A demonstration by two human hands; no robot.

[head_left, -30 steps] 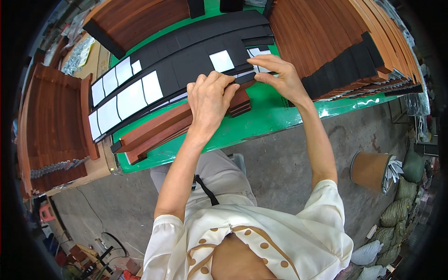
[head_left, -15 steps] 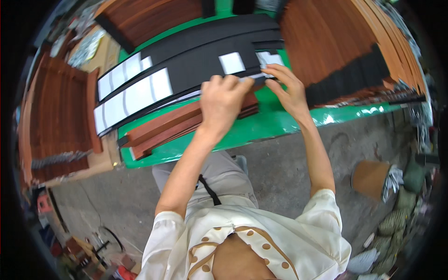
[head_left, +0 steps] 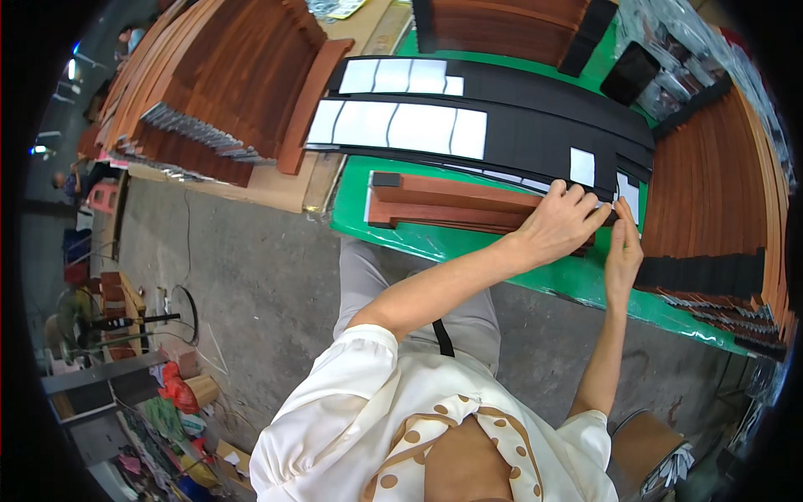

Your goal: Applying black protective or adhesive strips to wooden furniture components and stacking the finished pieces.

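My left hand (head_left: 559, 227) is curled, thumb and fingertips together, above the right end of a reddish-brown grooved wooden slat (head_left: 468, 201). Touching its fingertips, my right hand (head_left: 623, 255) has its fingers pressed together and pointing away from me. Between both sets of fingertips shows a little of a small black strip (head_left: 612, 216); the rest is hidden by the fingers. Just beyond lie long flat black sheets (head_left: 535, 134), bearing white rectangular pieces (head_left: 401, 128) and a small white square (head_left: 582, 166). Stacked under the slat are more slats, partly covered by my left hand.
Tall stacks of brown slats stand left (head_left: 242, 92) and right (head_left: 707, 184) on the green-covered table (head_left: 401, 238). Another slat stack (head_left: 502, 33) with black ends stands at the back. A dark phone-like slab (head_left: 630, 73) lies back right. A bin (head_left: 644, 452) stands on the floor.
My view has swung left, so the table has shifted rightward in the picture. My right hand's fingers, spread before, have closed together and come up against the left hand's fingertips.
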